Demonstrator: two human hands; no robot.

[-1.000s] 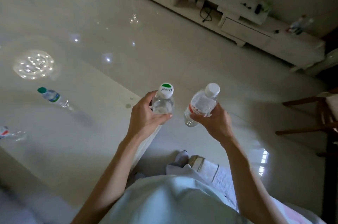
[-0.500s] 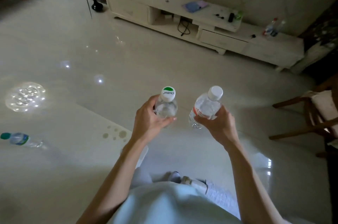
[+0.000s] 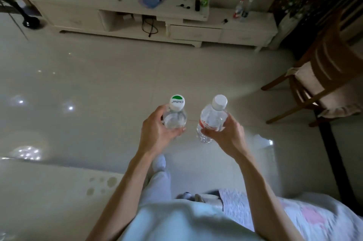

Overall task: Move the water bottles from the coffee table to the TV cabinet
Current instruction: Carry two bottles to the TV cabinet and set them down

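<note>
Green-capped bottle (image 3: 175,118) upright; white-capped bottle (image 3: 213,119) tilted.

Two water bottles (image 3: 174,119) (image 3: 213,119) in raised hands (image 3: 157,132) (image 3: 225,134)

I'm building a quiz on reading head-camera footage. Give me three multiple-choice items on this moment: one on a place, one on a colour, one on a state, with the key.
1. Where on the TV cabinet do the two standing bottles sit?
A. right end
B. left end
C. open shelf

2. The cap of the Cestbon bottle in the left hand is:
A. red
B. white with green
C. black

3. The red-labelled bottle in the right hand is:
A. uncapped
B. on the floor
C. capped, held in the air

Key:
1 A, they stand on its low right section.
2 B, green patch on white.
3 C, its white cap is on, gripped above the floor.
</note>
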